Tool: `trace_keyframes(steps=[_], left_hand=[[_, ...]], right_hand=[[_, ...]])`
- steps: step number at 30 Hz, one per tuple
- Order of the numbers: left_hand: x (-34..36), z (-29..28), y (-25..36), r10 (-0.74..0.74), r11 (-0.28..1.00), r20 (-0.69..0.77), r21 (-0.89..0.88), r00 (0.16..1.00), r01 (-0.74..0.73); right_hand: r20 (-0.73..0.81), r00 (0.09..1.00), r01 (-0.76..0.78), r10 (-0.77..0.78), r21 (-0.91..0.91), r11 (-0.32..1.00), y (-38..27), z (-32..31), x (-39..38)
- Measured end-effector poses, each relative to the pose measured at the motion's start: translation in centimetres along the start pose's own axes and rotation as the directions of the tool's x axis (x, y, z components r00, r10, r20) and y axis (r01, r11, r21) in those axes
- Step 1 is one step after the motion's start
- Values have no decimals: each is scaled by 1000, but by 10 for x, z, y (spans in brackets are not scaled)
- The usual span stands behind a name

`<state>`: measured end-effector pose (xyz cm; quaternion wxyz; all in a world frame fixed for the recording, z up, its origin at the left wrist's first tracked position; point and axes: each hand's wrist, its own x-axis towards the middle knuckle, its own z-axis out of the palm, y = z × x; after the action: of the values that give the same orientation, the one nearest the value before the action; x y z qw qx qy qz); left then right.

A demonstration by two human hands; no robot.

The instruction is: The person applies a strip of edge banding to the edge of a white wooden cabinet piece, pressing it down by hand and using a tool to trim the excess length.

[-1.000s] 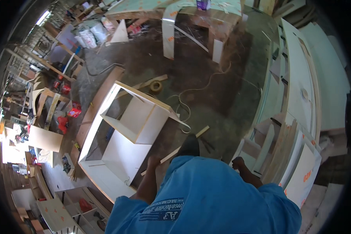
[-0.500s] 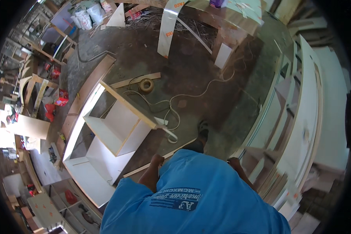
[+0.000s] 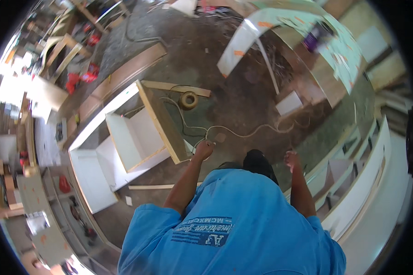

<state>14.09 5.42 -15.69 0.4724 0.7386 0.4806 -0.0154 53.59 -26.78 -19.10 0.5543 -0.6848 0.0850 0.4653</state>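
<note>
My left hand [image 3: 205, 149] is closed beside the near right corner of a white open cabinet [image 3: 96, 183]; whatever it may hold is hidden. Behind its fingers a pale cable [image 3: 236, 134] runs over the dark floor. The cabinet lies on the floor with a wooden-edged panel [image 3: 158, 119] standing up from it. Off to the right, my right hand [image 3: 291, 159] hangs above the floor with its fingers curled, touching no large object. Whether something small is in it cannot be made out.
A tape-like roll [image 3: 188, 100] sits beyond the cabinet near a wooden strip [image 3: 179, 88]. A workbench [image 3: 314, 75] with a drooping white sheet [image 3: 238, 46] stands far right. Long white panels [image 3: 360, 183] lean at the right. Another wood strip [image 3: 151, 187] lies nearer me.
Both hands have come forward from beside my body, the left toward the cabinet's corner, the right over the floor. The view has swung, so the workbench sits farther right.
</note>
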Motion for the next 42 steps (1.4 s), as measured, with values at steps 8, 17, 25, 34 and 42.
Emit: trace_keyframes(steps=[8, 17, 25, 34, 42], left_hand=[[7, 14, -76, -348, 934, -79, -109, 934, 339], [79, 57, -76, -688, 630, 16, -484, 726, 607], [233, 21, 21, -835, 431, -13, -637, 550, 639], [352, 27, -24, -913, 408, -94, -230, 397, 884], [363, 6, -67, -910, 414, -91, -272, 404, 869]], right_hand=[[57, 990, -81, 127, -501, 862, -64, 121, 117], [492, 820, 418, 293, -864, 281, -157, 255, 388], [367, 867, 312, 338, -927, 207, -195, 522, 457], [468, 815, 496, 341, -868, 4, 8, 679, 620], [771, 625, 778, 120, -629, -10, 147, 821, 755]])
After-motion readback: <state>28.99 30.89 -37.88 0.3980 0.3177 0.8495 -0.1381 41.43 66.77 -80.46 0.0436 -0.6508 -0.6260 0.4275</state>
